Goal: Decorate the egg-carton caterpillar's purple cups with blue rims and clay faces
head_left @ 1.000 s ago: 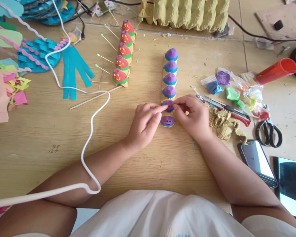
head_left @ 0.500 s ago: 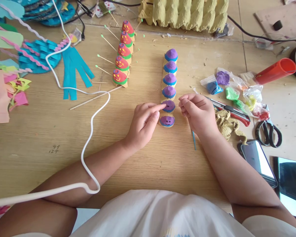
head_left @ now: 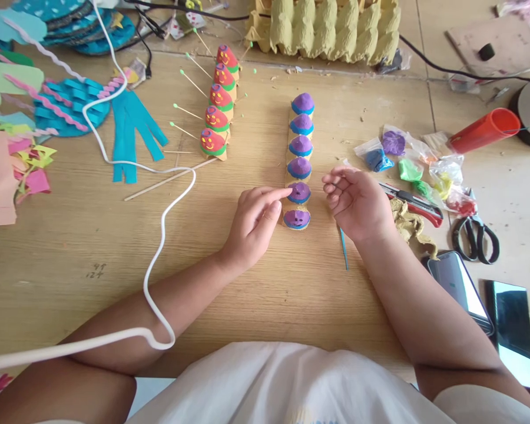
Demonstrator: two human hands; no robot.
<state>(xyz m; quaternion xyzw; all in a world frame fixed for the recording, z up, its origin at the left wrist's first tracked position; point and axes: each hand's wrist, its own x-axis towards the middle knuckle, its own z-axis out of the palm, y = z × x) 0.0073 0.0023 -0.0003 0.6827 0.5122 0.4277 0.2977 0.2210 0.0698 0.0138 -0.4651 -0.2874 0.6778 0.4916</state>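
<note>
A row of purple-and-blue egg-carton cups [head_left: 300, 147] stands on the table in front of me. The nearest cup [head_left: 296, 219] bears a small dark face. On the cup behind it [head_left: 300, 192] there are small dark spots. My left hand [head_left: 254, 224] reaches in from the left, its index finger stretched out to that second cup's edge and its thumb apart. To the right of the row, my right hand [head_left: 355, 200] is turned partly palm up, fingers curled in together; whatever is at their tips is too small to name. Below it lies a thin blue stick [head_left: 343, 247].
Left of the row stands a red-and-green egg-carton caterpillar [head_left: 215, 121] with green-tipped sticks. A white cable [head_left: 152, 265] crosses the left side. At right lie a utility knife [head_left: 413, 203], scissors [head_left: 474, 238], bagged clay [head_left: 375, 158] and phones [head_left: 459, 288]. Behind is an egg tray [head_left: 331, 29].
My right hand has rolled from a pinch to a more palm-up pose, still beside the row. My left finger stays at the second cup. The whole view has shifted slightly.
</note>
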